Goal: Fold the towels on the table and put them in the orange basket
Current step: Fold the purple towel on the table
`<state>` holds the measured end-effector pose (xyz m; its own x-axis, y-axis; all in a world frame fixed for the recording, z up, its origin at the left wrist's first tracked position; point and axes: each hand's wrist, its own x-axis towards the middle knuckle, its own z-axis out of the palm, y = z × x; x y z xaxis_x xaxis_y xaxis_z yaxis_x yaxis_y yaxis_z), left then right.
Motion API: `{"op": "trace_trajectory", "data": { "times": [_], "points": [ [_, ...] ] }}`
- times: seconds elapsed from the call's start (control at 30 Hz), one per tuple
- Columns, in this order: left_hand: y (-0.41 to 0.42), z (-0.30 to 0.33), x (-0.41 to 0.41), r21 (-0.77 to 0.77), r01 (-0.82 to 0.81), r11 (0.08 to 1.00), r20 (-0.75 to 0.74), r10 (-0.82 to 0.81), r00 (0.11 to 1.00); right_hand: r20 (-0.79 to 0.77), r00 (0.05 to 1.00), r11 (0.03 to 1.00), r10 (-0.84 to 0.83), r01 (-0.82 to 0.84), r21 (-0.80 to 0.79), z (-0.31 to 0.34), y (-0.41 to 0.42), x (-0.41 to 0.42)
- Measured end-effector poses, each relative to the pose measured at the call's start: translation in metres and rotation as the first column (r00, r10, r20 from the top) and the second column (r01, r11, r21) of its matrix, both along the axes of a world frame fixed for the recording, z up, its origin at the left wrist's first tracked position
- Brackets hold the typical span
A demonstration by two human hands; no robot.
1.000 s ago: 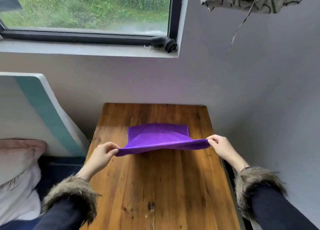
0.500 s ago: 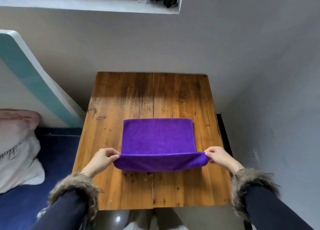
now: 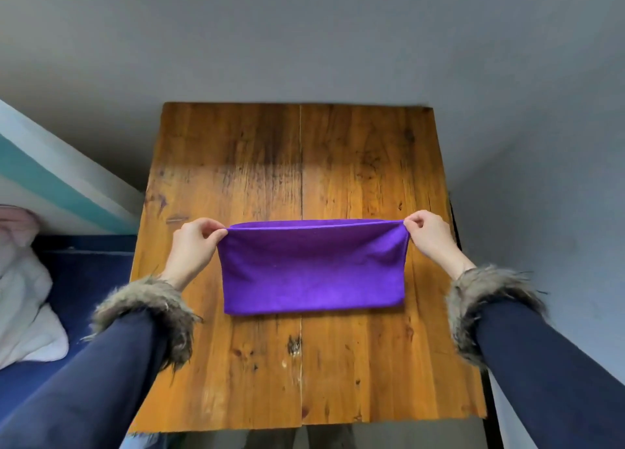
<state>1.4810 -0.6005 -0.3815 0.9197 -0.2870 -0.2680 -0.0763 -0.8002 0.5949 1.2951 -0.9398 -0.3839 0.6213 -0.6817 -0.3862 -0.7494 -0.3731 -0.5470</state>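
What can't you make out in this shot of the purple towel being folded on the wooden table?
- Orange basket: nowhere in the head view, so its place is unknown.
- Other towels: none show; only the purple towel does.
- Table under the towel: covered by the cloth.
- Layers in the towel: the top layer hides them.
- Fingertips of the left hand and right hand: curled into the corners.
- Pale bundle: cut by the left edge.

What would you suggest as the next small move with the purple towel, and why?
Probably lower the pinched far corners onto the wooden table and let go. The left hand and right hand each pinch a far corner of the purple towel, which is already doubled over with its fold nearest the person, so the layers look aligned.
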Motion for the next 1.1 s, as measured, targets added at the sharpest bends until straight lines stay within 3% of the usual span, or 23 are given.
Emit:
{"op": "trace_trajectory", "data": {
  "times": [0.3,0.47,0.63,0.8,1.1],
  "points": [
    [-0.022,-0.053,0.033,0.075,-0.048,0.996,-0.102,0.056,0.993,-0.019,0.997,0.997,-0.081,0.081,0.009,-0.051,-0.008,0.027],
    [-0.022,-0.071,0.034,0.043,-0.180,0.983,-0.154,0.184,0.971,-0.038,0.991,0.991,-0.128,0.130,0.039,-0.063,-0.009,0.032],
    [-0.004,-0.078,0.002,0.007,-0.284,0.959,-0.275,0.275,0.921,-0.062,0.965,0.959,-0.254,0.259,0.115,-0.066,0.009,0.011],
    [0.020,-0.080,-0.046,0.014,-0.366,0.931,-0.390,0.342,0.855,-0.143,0.953,0.930,-0.266,0.293,0.220,-0.065,0.037,-0.031],
    [0.042,-0.081,-0.076,0.064,-0.288,0.955,-0.424,0.288,0.859,-0.121,0.960,0.906,-0.253,0.279,0.319,-0.063,0.043,-0.054]
  ]
}}
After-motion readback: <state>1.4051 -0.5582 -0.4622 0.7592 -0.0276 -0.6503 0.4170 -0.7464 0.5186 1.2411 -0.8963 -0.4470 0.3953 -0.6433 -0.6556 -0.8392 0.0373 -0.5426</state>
